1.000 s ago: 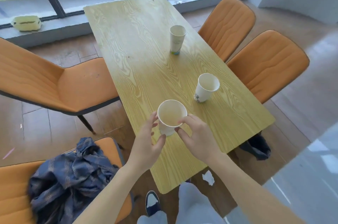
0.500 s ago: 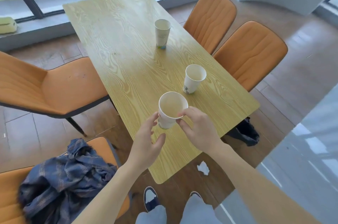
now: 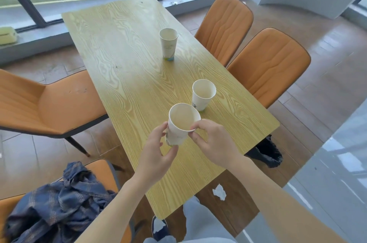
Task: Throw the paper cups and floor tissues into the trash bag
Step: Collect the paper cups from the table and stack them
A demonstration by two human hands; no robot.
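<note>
- The held paper cup (image 3: 181,123) sits higher than a second ago, clear of the surface (image 3: 127,75) and tilted with its mouth toward the camera; earlier its base was lower, close to the wood
- The right hand (image 3: 215,144) pinches the cup's rim between thumb and forefinger, its grip clamped on the rim; the left hand (image 3: 156,153) has closed in since half a second ago, its grip now wrapped on the cup's lower wall with the thumb under the base
- The middle cup (image 3: 203,94) stands upright just beyond the held one, near the surface's right edge; the far cup (image 3: 168,44) stands upright well apart, toward the window; both are where they were on the surface
- A crumpled tissue (image 3: 219,192) lies on the floor beside the surface's near right corner; the black trash bag (image 3: 267,153) sits on the floor under the right edge, partly hidden by it
- Two orange chairs (image 3: 266,64) crowd the right edge; bare wood lies open left of the cups; the near chair holds a blue plaid cloth (image 3: 59,205)
</note>
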